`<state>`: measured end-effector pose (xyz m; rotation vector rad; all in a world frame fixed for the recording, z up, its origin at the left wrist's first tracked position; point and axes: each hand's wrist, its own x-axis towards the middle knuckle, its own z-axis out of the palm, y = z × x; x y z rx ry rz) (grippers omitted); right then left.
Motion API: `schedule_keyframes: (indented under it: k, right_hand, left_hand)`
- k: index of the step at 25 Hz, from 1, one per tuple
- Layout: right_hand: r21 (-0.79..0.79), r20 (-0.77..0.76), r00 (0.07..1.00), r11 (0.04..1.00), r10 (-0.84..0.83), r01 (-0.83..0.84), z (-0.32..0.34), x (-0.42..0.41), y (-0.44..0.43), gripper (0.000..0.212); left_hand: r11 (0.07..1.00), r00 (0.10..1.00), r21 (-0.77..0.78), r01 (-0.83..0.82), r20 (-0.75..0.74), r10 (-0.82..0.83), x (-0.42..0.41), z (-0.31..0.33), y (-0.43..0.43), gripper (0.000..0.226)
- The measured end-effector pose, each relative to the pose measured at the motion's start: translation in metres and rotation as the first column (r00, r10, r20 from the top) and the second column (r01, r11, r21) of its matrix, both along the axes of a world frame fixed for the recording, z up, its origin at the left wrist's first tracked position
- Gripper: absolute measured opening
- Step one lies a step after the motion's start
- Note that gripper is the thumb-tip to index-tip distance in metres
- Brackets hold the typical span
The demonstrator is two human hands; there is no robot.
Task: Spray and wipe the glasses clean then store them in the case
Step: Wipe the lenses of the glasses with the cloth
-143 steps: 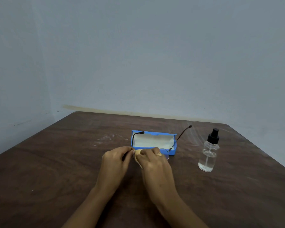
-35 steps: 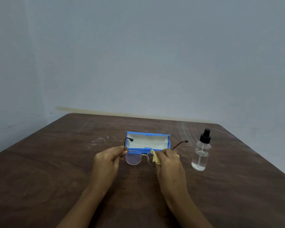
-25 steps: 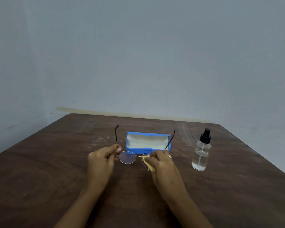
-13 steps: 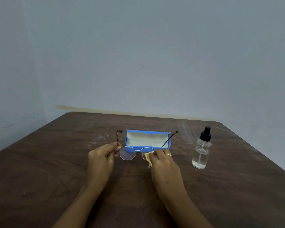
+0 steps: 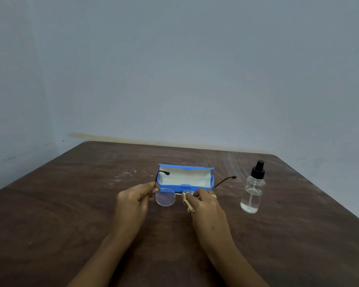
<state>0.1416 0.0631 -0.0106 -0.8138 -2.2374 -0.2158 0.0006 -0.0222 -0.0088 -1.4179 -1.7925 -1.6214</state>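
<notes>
Thin metal-rimmed glasses (image 5: 165, 197) with dark arms spread wide are held just above the table, in front of the case. My left hand (image 5: 133, 200) pinches the frame at its left hinge. My right hand (image 5: 205, 206) presses a small yellow cloth (image 5: 188, 204) around the right lens, which is mostly hidden by the cloth and fingers. The blue glasses case (image 5: 186, 178) lies open behind the glasses, its pale lining showing. A clear spray bottle (image 5: 252, 195) with a black nozzle stands upright to the right of the case.
A dark brown wooden table (image 5: 71, 214) carries everything, with pale smears on it left of the case and behind the bottle. A blue-grey wall rises right behind the table's far edge. The table's right edge runs close past the bottle.
The wiping moved from the left lens to the right lens. Over the last second the glasses tipped and shifted a little, their arms lowering and spreading, while both hands kept their grip.
</notes>
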Motion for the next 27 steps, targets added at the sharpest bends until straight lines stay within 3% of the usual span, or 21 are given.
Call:
schedule_keyframes:
  k: [4,10,14,16,22,27]
  right_hand:
    - [-0.115,-0.07,0.982,0.977,0.173,-0.18,-0.002,0.004,0.005,0.021]
    - [-0.172,-0.057,0.945,0.93,0.321,-0.326,0.004,0.009,0.004,0.019]
    - [-0.068,-0.012,0.973,0.97,0.232,-0.233,0.009,0.009,-0.002,0.009]
    - [-0.041,0.041,0.989,0.989,0.141,-0.139,0.01,0.008,-0.007,0.02]
    - [-0.016,0.184,0.983,1.0,0.009,-0.006,0.006,0.003,-0.011,0.038]
    - [-0.056,0.134,0.991,0.998,-0.026,0.034,0.009,0.0,-0.014,0.037]
  left_hand:
    - [0.999,0.996,0.016,-0.052,0.076,0.05,-0.006,-0.002,0.001,0.02]
    - [0.996,0.979,0.02,-0.088,0.184,0.083,-0.01,0.0,0.0,0.023]
    - [0.997,0.975,0.01,-0.079,0.21,0.075,-0.011,0.002,-0.001,0.037]
    - [0.998,0.982,-0.001,-0.06,0.18,0.059,-0.01,0.003,-0.002,0.042]
    - [0.998,0.994,0.015,-0.068,0.085,0.066,-0.01,-0.001,-0.001,0.028]
    - [1.0,0.999,0.029,-0.012,0.046,0.011,-0.003,-0.002,0.001,0.03]
